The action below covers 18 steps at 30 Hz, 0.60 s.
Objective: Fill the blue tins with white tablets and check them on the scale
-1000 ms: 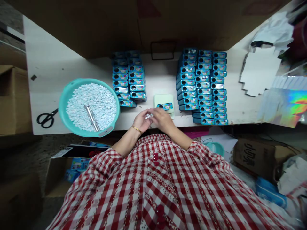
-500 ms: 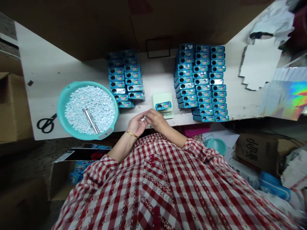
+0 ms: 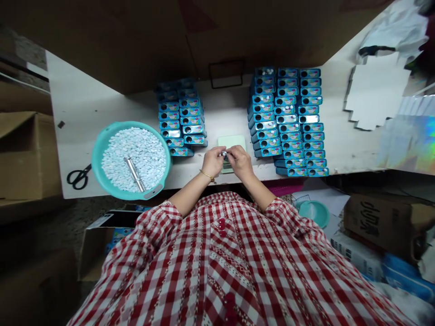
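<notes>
The two hands are close together at the middle of the frame, over a pale green scale (image 3: pixel 231 141) on the white desk (image 3: pixel 219 108). The left hand (image 3: pixel 213 162) has its fingers curled in, and the right hand (image 3: pixel 241 160) bends its own toward them, the fingertips nearly meeting. A few white pellets (image 3: pixel 224 154) show in the narrow gap there – whether the hands also grip something beneath, I cannot tell, since the fingers hide it. A gold bracelet (image 3: pixel 207 175) circles the left wrist, and the sleeves belong to a red-and-white checked shirt (image 3: pixel 231 253).

More pellets fill a teal bowl (image 3: pixel 97 156) left of centre, with a metal tube (image 3: pixel 134 174) lying across them. Black-handled scissors (image 3: pixel 79 177) rest just beside the bowl, on its left.

Two columns of blue tins (image 3: pixel 192 120) stand left of the scale, above the bowl's right edge; three more columns stand to the right, several with pellets lying on top. A big carton (image 3: pixel 163 40) looms across the top of the frame – dark against the desk – and white card (image 3: pixel 377 88) lies at the upper right.
</notes>
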Available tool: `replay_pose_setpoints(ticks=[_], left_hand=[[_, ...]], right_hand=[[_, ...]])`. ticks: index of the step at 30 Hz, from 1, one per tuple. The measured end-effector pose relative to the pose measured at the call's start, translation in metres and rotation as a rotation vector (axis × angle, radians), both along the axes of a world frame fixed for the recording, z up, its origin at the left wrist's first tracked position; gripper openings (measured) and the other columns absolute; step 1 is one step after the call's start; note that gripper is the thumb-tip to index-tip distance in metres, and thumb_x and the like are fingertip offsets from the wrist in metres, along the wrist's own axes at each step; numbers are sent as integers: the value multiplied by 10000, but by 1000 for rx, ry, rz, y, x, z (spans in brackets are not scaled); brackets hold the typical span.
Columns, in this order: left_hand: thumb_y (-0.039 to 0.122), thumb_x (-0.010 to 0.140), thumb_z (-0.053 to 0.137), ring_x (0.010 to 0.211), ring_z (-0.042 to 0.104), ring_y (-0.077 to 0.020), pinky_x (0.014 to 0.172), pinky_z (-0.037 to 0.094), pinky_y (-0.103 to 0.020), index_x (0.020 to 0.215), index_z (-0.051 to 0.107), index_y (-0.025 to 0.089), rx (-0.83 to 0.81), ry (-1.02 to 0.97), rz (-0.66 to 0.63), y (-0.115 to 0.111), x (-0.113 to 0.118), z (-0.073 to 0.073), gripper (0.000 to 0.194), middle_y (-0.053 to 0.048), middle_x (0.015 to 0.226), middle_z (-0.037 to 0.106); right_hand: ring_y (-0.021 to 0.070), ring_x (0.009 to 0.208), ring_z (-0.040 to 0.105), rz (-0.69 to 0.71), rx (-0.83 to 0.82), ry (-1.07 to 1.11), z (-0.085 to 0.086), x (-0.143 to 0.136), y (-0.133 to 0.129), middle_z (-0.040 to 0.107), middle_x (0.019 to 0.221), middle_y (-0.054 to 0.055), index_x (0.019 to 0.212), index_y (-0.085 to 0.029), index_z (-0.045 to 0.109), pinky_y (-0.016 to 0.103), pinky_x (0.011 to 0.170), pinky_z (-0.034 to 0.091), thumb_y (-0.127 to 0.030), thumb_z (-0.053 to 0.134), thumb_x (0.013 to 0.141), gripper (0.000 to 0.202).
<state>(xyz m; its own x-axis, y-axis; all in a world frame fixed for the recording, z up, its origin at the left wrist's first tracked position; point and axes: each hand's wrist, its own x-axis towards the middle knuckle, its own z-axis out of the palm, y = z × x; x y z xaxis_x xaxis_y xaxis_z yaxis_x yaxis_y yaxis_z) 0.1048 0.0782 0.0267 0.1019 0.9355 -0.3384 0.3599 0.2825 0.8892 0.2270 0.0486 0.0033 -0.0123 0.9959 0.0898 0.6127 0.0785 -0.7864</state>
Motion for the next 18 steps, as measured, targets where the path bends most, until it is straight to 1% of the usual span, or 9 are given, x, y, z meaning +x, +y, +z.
replay_pose_setpoints(ticks=[2,5,8,12,14,15,17,18], left_hand=[[-9,668,488,1033,595,-214,1000,403,-368,899,710,150,141,168,-151,0,-1,2,358,-95,1049,684],[7,725,447,1029,601,-209,969,428,-342,966,689,132,254,347,-302,-1,-3,5,364,-118,1086,667],[34,778,414,978,614,-200,904,463,-323,991,673,146,317,463,-402,-2,-3,4,354,-109,1058,669],[47,802,410,935,619,-197,851,479,-310,976,668,156,372,523,-496,-1,0,2,330,-99,1011,673],[57,805,422,920,619,-191,847,477,-307,959,667,164,391,511,-503,1,-1,4,309,-89,986,675],[68,810,428,914,618,-187,849,475,-306,958,664,169,405,495,-486,2,-4,5,296,-83,976,675],[115,830,436,923,608,-182,866,465,-313,975,649,170,438,461,-391,6,-20,8,264,-77,977,665],[151,843,437,936,599,-186,875,458,-321,994,637,165,452,454,-317,9,-35,9,251,-80,987,655]], right_hand=[[181,901,565,14,15,-36,-2,1,-1,598,935,66,935,-197,640,299,799,474,-151,477,850,189],[172,901,571,47,15,-41,-3,4,-3,603,933,61,953,-201,640,291,810,480,-139,465,852,212],[164,901,586,54,29,-13,-2,10,-5,619,921,57,964,-204,638,287,813,488,-144,451,865,220],[163,897,603,20,74,14,5,18,-8,643,920,62,956,-202,644,293,818,494,-185,458,884,200],[162,882,612,-5,108,21,10,23,-10,651,907,66,941,-195,650,291,809,499,-199,466,887,192],[160,875,617,-19,125,24,13,26,-11,654,902,69,935,-192,654,289,802,501,-202,468,887,192],[156,863,625,-47,152,23,17,35,-14,662,894,68,923,-191,660,284,790,504,-205,468,889,196],[154,860,628,-62,160,18,19,40,-16,667,893,65,918,-195,663,284,787,505,-206,468,890,198]])
